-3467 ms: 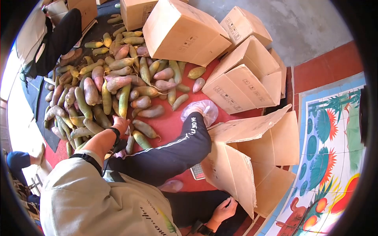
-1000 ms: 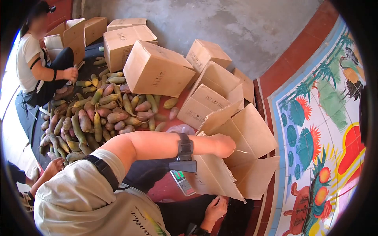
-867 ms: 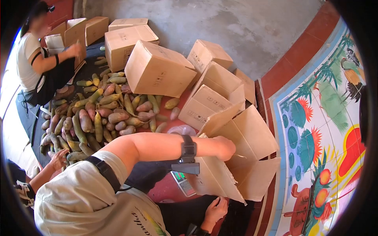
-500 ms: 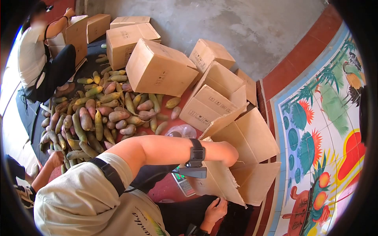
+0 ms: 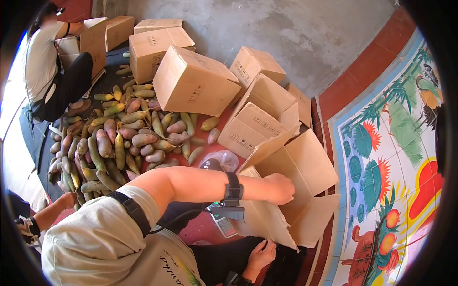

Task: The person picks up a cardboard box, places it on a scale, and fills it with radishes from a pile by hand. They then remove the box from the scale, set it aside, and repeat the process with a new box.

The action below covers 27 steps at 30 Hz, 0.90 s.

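My left hand (image 5: 280, 188) is over the open cardboard box (image 5: 312, 164), its fingers curled down; whatever they hold, if anything, is hidden. A strap with a small dark device (image 5: 231, 209) sits on that wrist. Lower down, my right hand (image 5: 261, 255) rests by my dark-clad knee, just under the box's near flap (image 5: 267, 221). Its fingers are curled too, and I cannot see anything in them. Under my left forearm, a scale (image 5: 224, 225) with a green display is partly covered. A clear plastic bag (image 5: 225, 159) lies behind the forearm.
Long green, yellow and purplish vegetables (image 5: 119, 143) lie heaped at left. Behind stand several cardboard boxes (image 5: 193, 83), one open (image 5: 267, 102). A co-worker (image 5: 45, 66) sits at another box at upper left; another person's hand (image 5: 68, 199) is by the heap. A painted tile panel (image 5: 381, 181) borders the right.
My left hand has risen out of the box into view. My right hand stays put. The far co-worker's arm has lowered toward their box, and the near person's hand has shifted slightly.
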### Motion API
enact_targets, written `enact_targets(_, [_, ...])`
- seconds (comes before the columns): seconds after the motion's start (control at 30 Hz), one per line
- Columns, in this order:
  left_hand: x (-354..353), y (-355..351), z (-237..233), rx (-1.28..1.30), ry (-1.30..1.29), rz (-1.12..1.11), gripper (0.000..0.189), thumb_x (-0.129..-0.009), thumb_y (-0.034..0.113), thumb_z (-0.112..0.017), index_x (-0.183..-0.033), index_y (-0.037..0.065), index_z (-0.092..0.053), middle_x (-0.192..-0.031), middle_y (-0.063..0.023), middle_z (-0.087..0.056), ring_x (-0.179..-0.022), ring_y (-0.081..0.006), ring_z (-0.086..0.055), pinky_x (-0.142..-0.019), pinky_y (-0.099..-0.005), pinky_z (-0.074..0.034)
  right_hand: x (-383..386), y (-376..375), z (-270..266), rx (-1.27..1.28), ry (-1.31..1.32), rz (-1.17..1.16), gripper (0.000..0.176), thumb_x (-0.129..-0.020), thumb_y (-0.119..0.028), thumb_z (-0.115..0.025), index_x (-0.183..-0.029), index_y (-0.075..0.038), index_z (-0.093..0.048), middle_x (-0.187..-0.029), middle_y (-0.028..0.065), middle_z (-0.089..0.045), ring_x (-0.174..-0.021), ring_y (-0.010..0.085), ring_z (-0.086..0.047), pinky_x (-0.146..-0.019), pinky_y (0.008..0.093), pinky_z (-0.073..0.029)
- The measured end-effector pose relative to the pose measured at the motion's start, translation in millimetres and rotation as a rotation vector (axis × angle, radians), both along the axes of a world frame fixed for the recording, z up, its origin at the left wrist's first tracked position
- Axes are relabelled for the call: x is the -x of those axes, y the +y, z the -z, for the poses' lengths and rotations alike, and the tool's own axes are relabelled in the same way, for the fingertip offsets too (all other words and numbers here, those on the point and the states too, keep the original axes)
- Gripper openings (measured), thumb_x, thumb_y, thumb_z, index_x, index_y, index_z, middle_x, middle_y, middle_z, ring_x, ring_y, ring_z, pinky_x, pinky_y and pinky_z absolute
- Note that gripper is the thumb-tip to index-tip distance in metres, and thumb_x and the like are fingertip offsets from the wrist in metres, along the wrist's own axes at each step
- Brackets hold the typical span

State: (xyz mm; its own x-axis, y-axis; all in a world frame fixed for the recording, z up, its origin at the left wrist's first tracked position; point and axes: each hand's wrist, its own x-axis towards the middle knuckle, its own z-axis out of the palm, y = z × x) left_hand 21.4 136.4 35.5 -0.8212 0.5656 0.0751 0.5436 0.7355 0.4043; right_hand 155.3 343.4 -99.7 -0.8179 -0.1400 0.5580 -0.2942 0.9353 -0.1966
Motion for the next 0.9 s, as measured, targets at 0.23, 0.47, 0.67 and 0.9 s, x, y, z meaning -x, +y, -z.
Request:
enact_targets(0.23, [-6, 7, 9, -0.134, 0.333, 0.117, 0.043, -0.088, 0.041, -0.05, -0.075, 0.003, -0.065, -0.071, -0.0136, -0.065, -0.075, -0.0326, -0.063, -0.066, -0.0415, -0.05, -1, 4, 1, 0.011, -0.008, -0.015, 0.013, -0.081, -0.003, -0.055, -0.093, 0.002, -0.057, -0.083, 0.0188, -0.06, -0.076, 0.0379, -0.059, -0.066, 0.0435, -0.048])
enact_targets(0.47, [-19, 3, 15, -0.135, 0.575, 0.205, 0.045, -0.084, 0.048, -0.053, -0.07, 0.006, -0.064, -0.064, -0.0083, -0.062, -0.064, -0.0281, -0.06, -0.066, -0.0366, -0.044, -2, 3, -2, -0.001, -0.014, 0.005, 0.012, -0.082, -0.004, -0.054, -0.092, 0.001, -0.057, -0.083, 0.0185, -0.06, -0.075, 0.0377, -0.058, -0.066, 0.0436, -0.047])
enact_targets(0.67, [-34, -28, 17, -0.345, 0.661, 0.237, 0.029, -0.079, 0.036, -0.062, -0.074, 0.007, -0.059, -0.075, -0.006, -0.059, -0.076, -0.0247, -0.057, -0.074, -0.0354, -0.041, -1, 6, 2, -0.002, 0.003, -0.008, 0.012, -0.082, -0.004, -0.054, -0.092, 0.001, -0.057, -0.082, 0.0182, -0.059, -0.074, 0.0375, -0.058, -0.064, 0.0436, -0.047])
enact_targets(0.9, [-58, -123, 49, -0.498, 0.748, -0.109, 0.022, -0.076, 0.015, -0.064, -0.094, 0.004, -0.057, -0.103, -0.011, -0.059, -0.094, -0.0282, -0.057, -0.08, -0.0399, -0.045, -3, 6, 2, 0.01, 0.004, -0.012, 0.012, -0.083, -0.004, -0.054, -0.092, 0.001, -0.058, -0.082, 0.0181, -0.059, -0.074, 0.0372, -0.058, -0.064, 0.0433, -0.046])
